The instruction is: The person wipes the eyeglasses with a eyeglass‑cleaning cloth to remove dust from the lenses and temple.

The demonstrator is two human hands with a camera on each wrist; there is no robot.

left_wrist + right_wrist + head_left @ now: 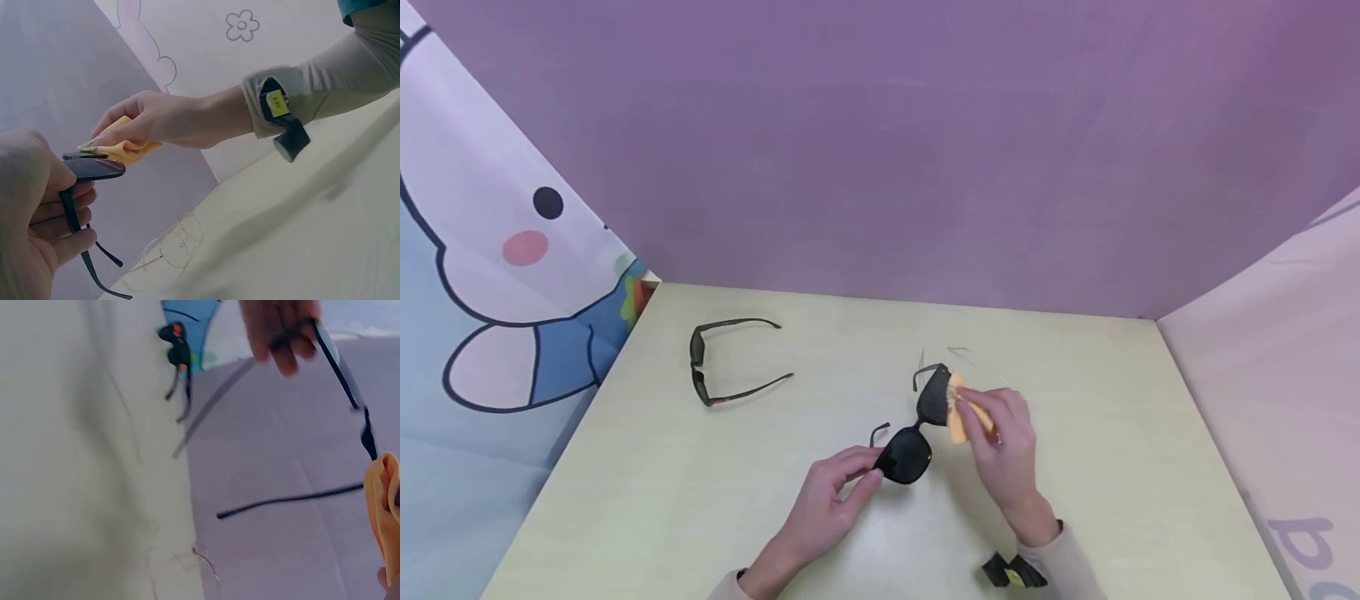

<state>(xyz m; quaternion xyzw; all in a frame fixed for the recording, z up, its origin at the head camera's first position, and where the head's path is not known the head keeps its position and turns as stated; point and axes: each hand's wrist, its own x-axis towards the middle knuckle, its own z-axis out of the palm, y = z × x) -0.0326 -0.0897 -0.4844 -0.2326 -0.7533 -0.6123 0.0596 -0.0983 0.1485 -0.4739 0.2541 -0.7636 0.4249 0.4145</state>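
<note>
A pair of black sunglasses [906,457] is held up above the table, tilted, with the temples pointing away. My left hand [829,507] grips them at one end of the frame, thumb in front and fingers behind, near the hinge. At the other lens, my right hand [1009,446] pinches a folded orange cloth [957,427] against its outer part. In the left wrist view the cloth [134,149] bunches under the right fingers over the lens top. The right wrist view shows the cloth [380,509] wrapped about that end of the frame, hiding part of it.
A second pair of dark sunglasses [698,350] lies on the pale table [625,500] at the left, temples unfolded to the right. Thin wire-rimmed glasses [161,256] rest toward the back, behind the held pair. A purple backdrop [880,167] rises behind the table.
</note>
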